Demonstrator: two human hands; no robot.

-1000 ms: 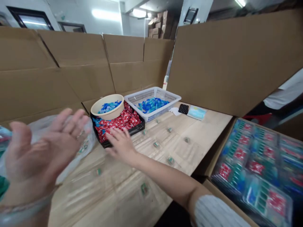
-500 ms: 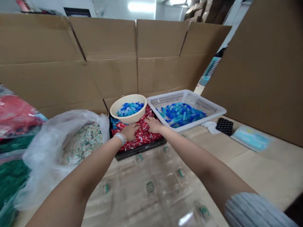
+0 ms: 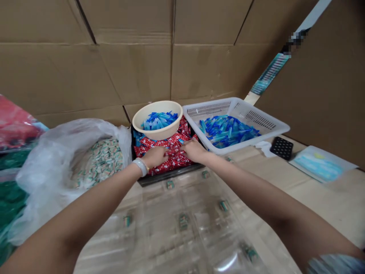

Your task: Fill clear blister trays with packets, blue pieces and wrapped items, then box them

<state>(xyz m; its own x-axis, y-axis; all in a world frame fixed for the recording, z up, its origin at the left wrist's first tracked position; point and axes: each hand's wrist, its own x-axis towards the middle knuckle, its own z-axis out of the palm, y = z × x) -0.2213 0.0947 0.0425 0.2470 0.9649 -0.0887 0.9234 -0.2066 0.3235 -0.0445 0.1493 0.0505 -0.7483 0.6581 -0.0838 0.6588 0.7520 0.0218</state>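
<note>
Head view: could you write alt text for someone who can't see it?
A person's left hand and right hand touch red packets in a black tray. A cream bowl and, to its right, a white basket hold blue pieces.

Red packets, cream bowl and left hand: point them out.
Red packets (image 3: pixel 175 159), head view: printed wrapper surface.
Cream bowl (image 3: pixel 165 134), head view: front outer wall.
Left hand (image 3: pixel 155 156), head view: back of hand.

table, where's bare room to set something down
The table is bare between right forearm and pale blue packet. Crowded: red packets under left hand and right hand, between plastic bag and white basket; clear packaging in front.
</note>
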